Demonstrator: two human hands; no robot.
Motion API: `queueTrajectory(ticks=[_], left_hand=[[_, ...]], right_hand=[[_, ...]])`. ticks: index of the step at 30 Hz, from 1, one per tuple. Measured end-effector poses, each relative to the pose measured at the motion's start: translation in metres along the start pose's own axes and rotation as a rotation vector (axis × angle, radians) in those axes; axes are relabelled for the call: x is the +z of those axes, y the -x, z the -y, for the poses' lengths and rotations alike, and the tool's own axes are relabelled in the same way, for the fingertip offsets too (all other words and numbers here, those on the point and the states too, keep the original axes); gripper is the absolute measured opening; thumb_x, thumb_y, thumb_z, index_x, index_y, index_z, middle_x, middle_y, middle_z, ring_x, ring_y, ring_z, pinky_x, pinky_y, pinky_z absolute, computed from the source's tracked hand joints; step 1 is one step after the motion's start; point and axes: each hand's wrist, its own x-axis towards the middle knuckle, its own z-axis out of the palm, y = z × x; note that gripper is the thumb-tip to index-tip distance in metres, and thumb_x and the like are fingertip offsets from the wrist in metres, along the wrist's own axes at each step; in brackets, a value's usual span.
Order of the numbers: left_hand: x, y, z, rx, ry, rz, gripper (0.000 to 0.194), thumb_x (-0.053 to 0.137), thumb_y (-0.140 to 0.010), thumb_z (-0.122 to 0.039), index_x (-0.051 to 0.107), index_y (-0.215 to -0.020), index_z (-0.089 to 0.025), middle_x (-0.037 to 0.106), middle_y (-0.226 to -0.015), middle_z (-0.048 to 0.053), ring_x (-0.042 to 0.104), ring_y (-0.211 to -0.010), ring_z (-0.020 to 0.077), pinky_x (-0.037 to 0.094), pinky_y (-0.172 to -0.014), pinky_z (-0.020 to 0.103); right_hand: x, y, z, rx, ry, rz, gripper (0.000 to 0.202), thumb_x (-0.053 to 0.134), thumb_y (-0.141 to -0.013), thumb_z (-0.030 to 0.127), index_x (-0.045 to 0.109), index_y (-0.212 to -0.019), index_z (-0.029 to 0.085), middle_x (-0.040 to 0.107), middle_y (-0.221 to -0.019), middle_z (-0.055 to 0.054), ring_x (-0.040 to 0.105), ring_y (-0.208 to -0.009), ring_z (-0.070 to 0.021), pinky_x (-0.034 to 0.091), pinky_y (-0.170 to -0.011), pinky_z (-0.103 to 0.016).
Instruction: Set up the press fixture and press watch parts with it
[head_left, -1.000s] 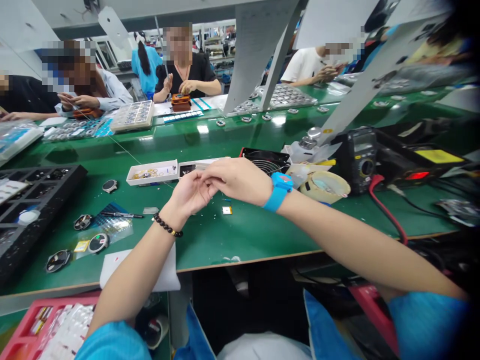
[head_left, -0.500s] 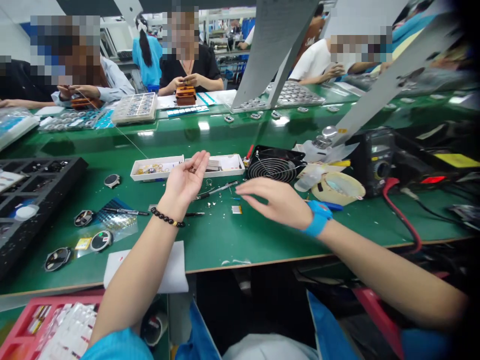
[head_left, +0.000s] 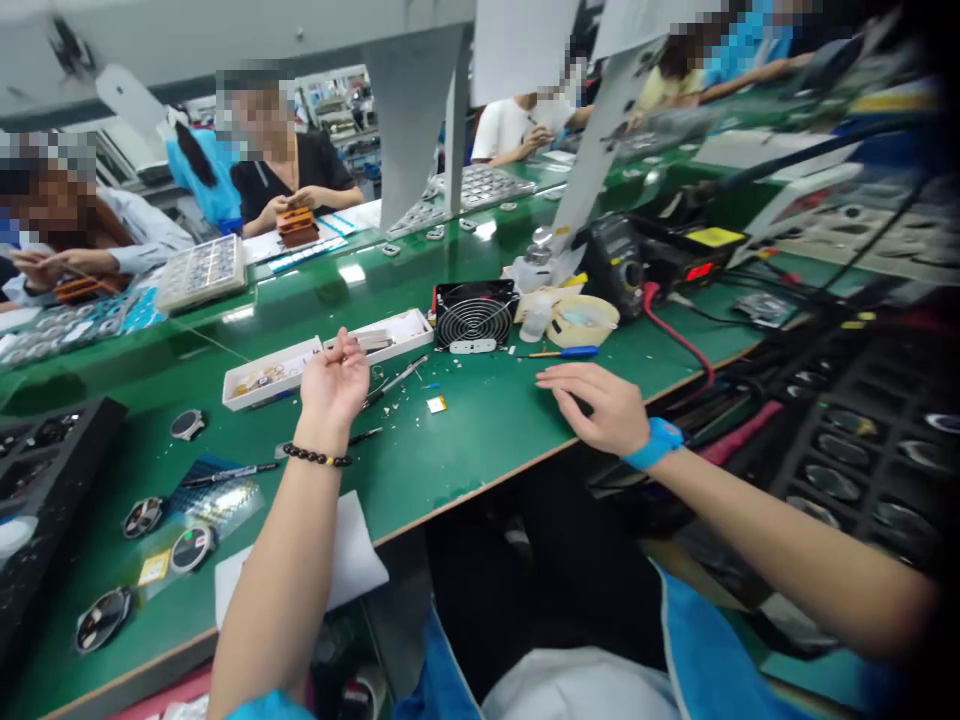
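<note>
My left hand (head_left: 336, 385), palm up with fingers loosely curled, is raised over the green bench (head_left: 465, 440) in front of a white tray (head_left: 274, 375) of small parts. No object shows in it. My right hand (head_left: 596, 405) hovers at the bench's front edge, fingers extended and thumb below, holding nothing visible. A blue-handled tool (head_left: 577, 352) lies just beyond it. Between the hands are a small white-and-yellow piece (head_left: 436, 404), tweezers (head_left: 397, 380) and tiny scraps. A small black fan (head_left: 474, 318) stands behind them.
Round watch-like parts (head_left: 192, 548) lie at the left beside a black compartment tray (head_left: 56, 500). A yellowish bowl (head_left: 585, 320), a meter (head_left: 616, 265) and a red cable (head_left: 679, 335) are at the right. Other people work across the bench.
The view has swung to the right, bringing dark trays at the right into sight. My right hand is farther from my left hand and nearer the bench edge. The blue-handled tool is now uncovered.
</note>
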Motion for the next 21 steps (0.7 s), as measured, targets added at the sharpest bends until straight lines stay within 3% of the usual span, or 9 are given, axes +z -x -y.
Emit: queueTrajectory(ticks=[5, 9, 13, 18, 21], left_hand=[[-0.003, 0.004, 0.003, -0.049, -0.126, 0.086, 0.034, 0.033, -0.074, 0.012, 0.043, -0.087, -0.017, 0.039, -0.060, -0.006, 0.039, -0.043, 0.0049, 0.027, -0.040, 0.013], [0.002, 0.011, 0.008, -0.008, -0.354, 0.203, 0.035, 0.037, -0.063, 0.010, 0.037, -0.081, -0.020, 0.029, -0.056, -0.009, 0.030, -0.040, 0.0049, 0.023, -0.039, 0.014], [0.005, 0.017, 0.010, 0.100, -0.663, 0.231, 0.024, 0.042, -0.065, -0.001, 0.031, -0.074, -0.022, 0.019, -0.055, -0.008, 0.018, -0.042, 0.0081, 0.022, -0.041, 0.018], [0.005, 0.012, 0.016, 0.259, -1.166, 0.125, 0.006, 0.040, -0.081, -0.025, 0.038, -0.075, -0.023, 0.012, -0.056, -0.007, 0.010, -0.047, 0.0130, 0.017, -0.043, 0.025], [0.005, 0.007, 0.027, 0.408, -1.551, 0.003, 0.015, 0.046, -0.085, -0.035, 0.049, -0.081, -0.021, 0.019, -0.056, -0.006, 0.018, -0.049, 0.0132, 0.018, -0.048, 0.025]], right_hand=[[0.005, 0.002, 0.006, 0.084, 0.016, -0.102, 0.020, 0.057, -0.098, 0.019, 0.076, -0.106, 0.018, 0.077, -0.109, -0.006, 0.072, -0.108, -0.0201, 0.060, -0.098, -0.039], [-0.001, 0.007, 0.014, 0.127, -0.032, -0.154, 0.021, 0.054, -0.102, 0.018, 0.074, -0.109, 0.017, 0.077, -0.112, -0.007, 0.070, -0.110, -0.0186, 0.061, -0.099, -0.039], [-0.015, 0.038, 0.038, 0.121, -0.046, -0.145, 0.024, 0.058, -0.100, 0.013, 0.070, -0.119, 0.020, 0.074, -0.122, -0.005, 0.068, -0.120, -0.0199, 0.061, -0.104, -0.042], [-0.065, 0.113, 0.061, 0.155, 0.055, -0.082, 0.036, 0.061, -0.097, 0.011, 0.066, -0.129, 0.026, 0.072, -0.128, -0.003, 0.068, -0.122, -0.0220, 0.062, -0.101, -0.043], [-0.113, 0.163, 0.055, 0.232, 0.182, -0.058, 0.037, 0.061, -0.097, 0.018, 0.066, -0.131, 0.034, 0.073, -0.127, -0.002, 0.071, -0.115, -0.0251, 0.061, -0.097, -0.048]])
